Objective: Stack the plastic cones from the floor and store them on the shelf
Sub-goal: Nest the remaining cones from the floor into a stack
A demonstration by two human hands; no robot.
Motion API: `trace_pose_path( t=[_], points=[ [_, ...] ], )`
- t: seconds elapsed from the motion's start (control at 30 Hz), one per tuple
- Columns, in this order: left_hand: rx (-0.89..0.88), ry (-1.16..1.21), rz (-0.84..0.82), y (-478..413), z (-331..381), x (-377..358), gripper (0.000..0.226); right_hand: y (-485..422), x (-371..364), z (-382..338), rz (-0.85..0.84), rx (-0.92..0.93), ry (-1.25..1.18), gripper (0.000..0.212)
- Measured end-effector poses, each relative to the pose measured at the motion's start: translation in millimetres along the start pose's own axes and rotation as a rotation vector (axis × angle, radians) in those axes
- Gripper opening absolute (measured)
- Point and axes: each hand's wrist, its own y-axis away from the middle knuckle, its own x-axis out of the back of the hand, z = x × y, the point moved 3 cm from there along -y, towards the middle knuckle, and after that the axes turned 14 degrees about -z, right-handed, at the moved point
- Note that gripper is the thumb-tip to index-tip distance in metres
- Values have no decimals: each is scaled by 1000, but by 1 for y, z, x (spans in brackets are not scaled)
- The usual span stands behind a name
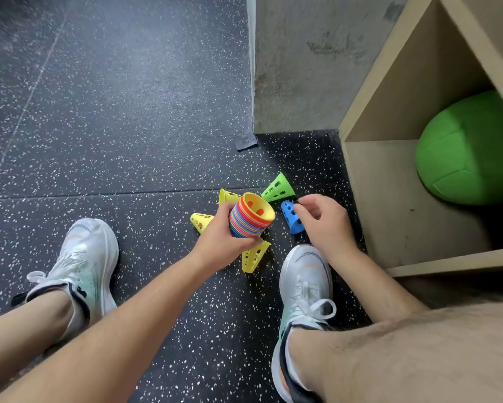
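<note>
While a person is crouching low, the dark speckled rubber floor (pixel 113 126) is filling most of the view. A pale wooden shelf (pixel 390 216) is standing at the right, its lowest compartment opening toward the person and holding a large green ball (pixel 471 152). A grey concrete wall (pixel 302 68) is rising behind. Two white running shoes are planted on the floor, the left shoe (pixel 84 263) well apart from the right shoe (pixel 305 280).

The left hand (pixel 218 237) is gripping a nested stack of cones (pixel 250 219), banded in many colours, with its fingers wrapping round the body. The stack's open mouth is tilting up and to the right.

The right hand (pixel 323 219) is reaching for a blue cone (pixel 291 219) lying on its side just right of the stack. Its fingers are curling against the cone's right side, but the hand is hiding the contact, so I cannot tell whether it is already holding it. The cone's long axis is running away from the person, with the narrow tip seeming to point away and the wider base nearer. The right hand is clearly the nearer one, and the cone would probably need turning tip-first toward the stack's mouth.

Four loose cones are lying around the stack: a green cone (pixel 278 189) beyond the blue one, a yellow cone (pixel 228 196) behind the stack, another yellow cone (pixel 201 222) to its left, and a third yellow cone (pixel 254 255) beneath it.
</note>
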Motion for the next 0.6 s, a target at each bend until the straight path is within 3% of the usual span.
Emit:
trace_pose_path(
  t=[0.17, 0.43, 0.6],
  points=[
    [-11, -6, -11, -3, 3, -10, 76, -3, -3, 33, -141, -244, 205, 36],
    [-11, -12, -14, -1, 6, -13, 72, -7, -29, 30, -205, -201, 145, 22],
    [-5, 5, -8, 1, 4, -10, 72, -5, -28, 31, -162, -273, 21, 18]
  ],
)
